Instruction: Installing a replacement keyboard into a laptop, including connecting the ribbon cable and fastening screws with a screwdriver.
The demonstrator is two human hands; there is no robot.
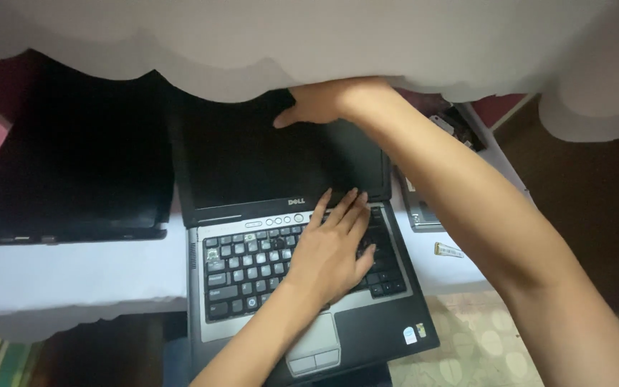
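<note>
An open grey and black laptop (395, 322) sits on a white table (73, 272), its front hanging over the table's edge. My left hand (331, 254) lies flat, palm down, on the right half of the keyboard (245, 269), fingertips reaching the hinge strip. My right hand (320, 100) reaches over the dark screen (252, 165) and grips the top edge of the lid, thumb on the screen side. The fingers behind the lid are hidden.
A second black laptop (73, 165) lies to the left on the same table. A small grey device (420, 211) and a thin yellowish strip (449, 250) lie to the right. Patterned floor (481, 337) shows below, dark wood furniture (596, 215) at right.
</note>
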